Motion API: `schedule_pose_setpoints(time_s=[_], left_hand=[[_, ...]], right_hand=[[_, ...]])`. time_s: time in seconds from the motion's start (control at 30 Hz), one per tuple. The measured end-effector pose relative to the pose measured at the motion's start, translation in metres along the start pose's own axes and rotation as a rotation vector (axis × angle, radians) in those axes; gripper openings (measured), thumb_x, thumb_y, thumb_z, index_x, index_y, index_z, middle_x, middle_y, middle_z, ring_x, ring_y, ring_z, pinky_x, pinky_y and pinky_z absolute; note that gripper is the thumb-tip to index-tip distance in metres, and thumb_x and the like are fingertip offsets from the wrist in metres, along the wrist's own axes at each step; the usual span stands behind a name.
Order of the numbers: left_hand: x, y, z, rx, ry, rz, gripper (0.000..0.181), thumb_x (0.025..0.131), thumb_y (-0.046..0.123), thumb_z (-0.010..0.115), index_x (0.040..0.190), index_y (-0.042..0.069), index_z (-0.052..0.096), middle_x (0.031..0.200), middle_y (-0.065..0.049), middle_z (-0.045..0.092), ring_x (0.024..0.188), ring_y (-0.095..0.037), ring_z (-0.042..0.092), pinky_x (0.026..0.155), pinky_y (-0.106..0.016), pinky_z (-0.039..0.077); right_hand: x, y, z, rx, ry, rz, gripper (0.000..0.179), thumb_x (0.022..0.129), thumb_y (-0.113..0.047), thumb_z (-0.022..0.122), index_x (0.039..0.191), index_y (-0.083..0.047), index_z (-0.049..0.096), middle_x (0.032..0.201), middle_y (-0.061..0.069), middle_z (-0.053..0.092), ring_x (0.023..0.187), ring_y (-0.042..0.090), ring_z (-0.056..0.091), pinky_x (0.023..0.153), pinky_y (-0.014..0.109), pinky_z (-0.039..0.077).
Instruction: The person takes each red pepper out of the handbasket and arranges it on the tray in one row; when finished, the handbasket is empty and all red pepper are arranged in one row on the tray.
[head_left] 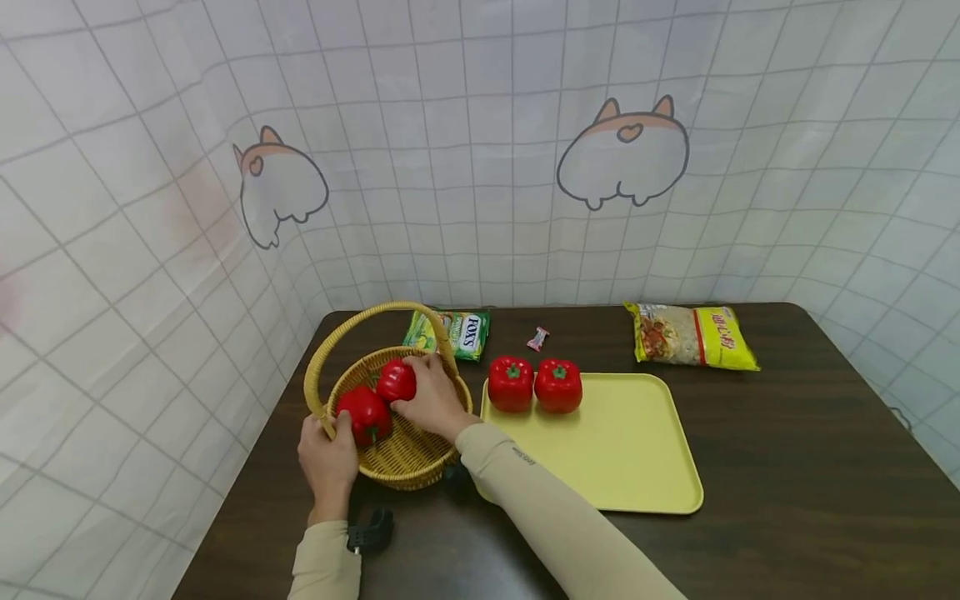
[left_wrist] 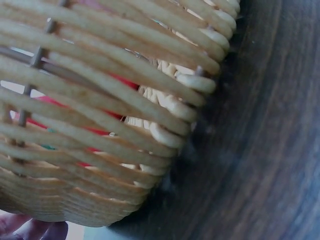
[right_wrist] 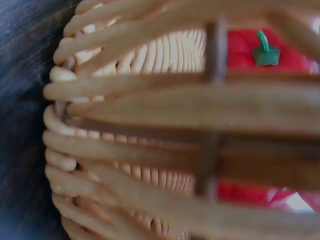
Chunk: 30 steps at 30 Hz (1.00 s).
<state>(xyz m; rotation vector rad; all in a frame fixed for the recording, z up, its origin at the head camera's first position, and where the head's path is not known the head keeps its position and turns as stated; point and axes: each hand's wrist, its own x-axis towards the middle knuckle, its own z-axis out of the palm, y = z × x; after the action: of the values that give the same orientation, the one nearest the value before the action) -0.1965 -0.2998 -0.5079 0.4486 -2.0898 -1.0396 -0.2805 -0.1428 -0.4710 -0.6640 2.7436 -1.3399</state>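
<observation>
A yellow wicker basket (head_left: 401, 479) with a tall arched handle stands at the table's left side. My left hand (head_left: 328, 457) grips its left rim near the foot of the handle. Reaching over the right rim, my right hand (head_left: 433, 400) holds a red bell pepper (head_left: 395, 380) inside the basket, fingers and thumb around it. A second red bell pepper (head_left: 363, 415) lies beside it, close to the left hand. Both wrist views look through the woven wall (left_wrist: 95, 110); a red pepper with a green stem (right_wrist: 242, 52) shows between the strands in the right wrist view.
Right of the basket is a yellow tray (head_left: 622, 454) with two red bell peppers (head_left: 534, 386) at its far left corner. A green FOX'S packet (head_left: 467, 333), a small wrapped candy (head_left: 537, 338) and a yellow food bag (head_left: 690, 335) lie along the back of the dark table.
</observation>
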Motion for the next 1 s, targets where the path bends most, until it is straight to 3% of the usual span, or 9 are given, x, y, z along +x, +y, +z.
schedule_pose_setpoints(time_s=[0.47,0.67,0.87,1.0], left_hand=[[-0.002,0.0,0.001,0.002,-0.013,-0.009,0.034,0.095,0.022,0.058,0.068,0.002,0.051,0.105,-0.022,0.061,0.097,-0.044,0.057,0.081,-0.056,0.042],[-0.003,0.0,0.002,0.008,0.002,-0.008,0.035,0.095,0.021,0.057,0.066,0.003,0.05,0.1,-0.021,0.061,0.09,-0.042,0.058,0.075,-0.051,0.04],[-0.003,0.001,0.003,0.011,0.017,-0.005,0.033,0.094,0.018,0.059,0.066,0.004,0.049,0.095,-0.02,0.06,0.083,-0.04,0.057,0.069,-0.046,0.038],[0.001,0.001,0.002,-0.001,0.029,0.009,0.031,0.093,0.016,0.059,0.066,0.003,0.049,0.098,-0.022,0.062,0.088,-0.042,0.058,0.072,-0.05,0.04]], right_hand=[[0.001,0.004,0.007,-0.159,-0.01,0.005,0.079,0.079,-0.035,0.08,0.145,-0.016,0.041,0.137,0.009,0.049,0.119,0.025,0.052,0.096,0.041,0.047],[-0.002,0.003,0.008,-0.217,-0.002,-0.015,0.085,0.078,-0.035,0.079,0.148,-0.015,0.036,0.134,0.011,0.049,0.114,0.024,0.056,0.093,0.039,0.049],[-0.012,0.0,-0.004,-0.144,0.011,-0.021,0.085,0.079,-0.035,0.074,0.15,-0.018,0.031,0.139,0.011,0.044,0.106,0.026,0.059,0.086,0.04,0.052],[-0.018,-0.001,-0.015,-0.067,0.018,-0.014,0.084,0.078,-0.035,0.07,0.15,-0.019,0.029,0.139,0.008,0.043,0.107,0.025,0.057,0.085,0.04,0.053]])
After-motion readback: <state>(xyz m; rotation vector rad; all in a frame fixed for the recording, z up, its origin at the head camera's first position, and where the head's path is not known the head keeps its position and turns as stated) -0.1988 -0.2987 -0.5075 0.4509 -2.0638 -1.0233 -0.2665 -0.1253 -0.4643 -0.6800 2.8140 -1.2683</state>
